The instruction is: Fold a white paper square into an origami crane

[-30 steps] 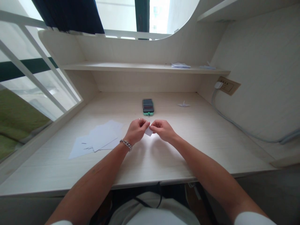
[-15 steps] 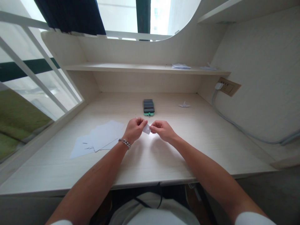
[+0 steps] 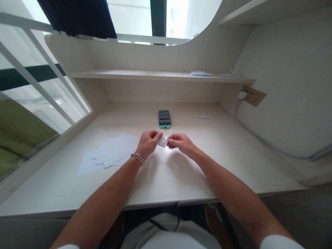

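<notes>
A small folded white paper (image 3: pixel 162 142) is held just above the middle of the desk. My left hand (image 3: pixel 148 142) pinches its left side between thumb and fingers; a ring and a chain bracelet show on that hand and wrist. At the paper's right corner, my right hand (image 3: pixel 180 142) has thumb and forefinger pressed together on the tip. The fingers hide part of both edges. Beyond the hands lies a phone (image 3: pixel 164 118) in a dark and green case. To its right stands a folded paper crane (image 3: pixel 203 116).
White paper sheets (image 3: pixel 114 148) overlap on the desk's left side. A shelf (image 3: pixel 145 74) runs along the back with a stack of folded papers (image 3: pixel 200 73) on it. A plug sits in the wall socket (image 3: pixel 252 95), its grey cable (image 3: pixel 269 143) hanging along the right wall.
My right hand has shifted very slightly to the right, and more of the folded paper shows between the hands. My left hand stays nearly in place.
</notes>
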A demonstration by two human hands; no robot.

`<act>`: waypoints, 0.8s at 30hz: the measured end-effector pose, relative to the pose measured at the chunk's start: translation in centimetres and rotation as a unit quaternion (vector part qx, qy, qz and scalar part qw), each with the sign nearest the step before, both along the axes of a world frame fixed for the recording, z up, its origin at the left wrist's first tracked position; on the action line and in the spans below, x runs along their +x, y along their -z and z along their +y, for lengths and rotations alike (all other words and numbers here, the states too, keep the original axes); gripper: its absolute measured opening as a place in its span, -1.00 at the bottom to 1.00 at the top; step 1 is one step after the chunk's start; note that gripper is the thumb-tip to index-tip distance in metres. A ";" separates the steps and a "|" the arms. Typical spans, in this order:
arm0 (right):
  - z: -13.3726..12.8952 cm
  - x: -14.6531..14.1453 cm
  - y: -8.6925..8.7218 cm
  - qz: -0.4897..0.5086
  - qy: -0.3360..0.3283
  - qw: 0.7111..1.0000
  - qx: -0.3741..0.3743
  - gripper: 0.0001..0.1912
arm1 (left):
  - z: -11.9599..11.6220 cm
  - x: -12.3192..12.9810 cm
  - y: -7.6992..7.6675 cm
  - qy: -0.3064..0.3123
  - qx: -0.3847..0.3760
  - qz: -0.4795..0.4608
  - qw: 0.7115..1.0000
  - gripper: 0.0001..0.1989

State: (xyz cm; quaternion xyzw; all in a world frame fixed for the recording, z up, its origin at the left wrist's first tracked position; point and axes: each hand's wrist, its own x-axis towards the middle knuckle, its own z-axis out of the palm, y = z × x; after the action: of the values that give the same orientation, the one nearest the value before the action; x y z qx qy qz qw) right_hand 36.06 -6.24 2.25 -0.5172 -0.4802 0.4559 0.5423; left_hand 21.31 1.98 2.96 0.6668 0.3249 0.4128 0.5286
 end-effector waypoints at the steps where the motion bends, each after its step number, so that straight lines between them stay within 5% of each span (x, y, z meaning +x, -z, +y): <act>1: 0.0 0.0 0.1 -0.004 0.005 1.000 0.002 -0.71 | -0.1 0.0 0.0 0.000 0.004 0.003 1.000 -0.69; 5: 0.3 0.0 0.6 -0.065 0.027 0.997 0.038 -0.76 | -0.4 0.2 0.0 0.011 -0.003 0.004 1.000 -0.69; 13: 0.1 0.3 0.4 -0.083 0.047 0.994 0.053 -0.80 | -0.8 0.0 -0.7 0.050 -0.149 -0.071 0.985 -0.68; 24: -0.1 0.3 0.2 -0.093 0.041 0.993 0.061 -0.82 | -0.7 -0.2 -0.5 0.051 -0.022 -0.031 0.998 -0.72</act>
State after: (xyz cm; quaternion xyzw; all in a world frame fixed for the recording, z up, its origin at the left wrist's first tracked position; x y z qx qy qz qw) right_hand 36.34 -6.37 2.05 -0.5428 -0.5339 0.3524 0.5442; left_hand 21.11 1.27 3.47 0.6574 0.2831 0.3986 0.5734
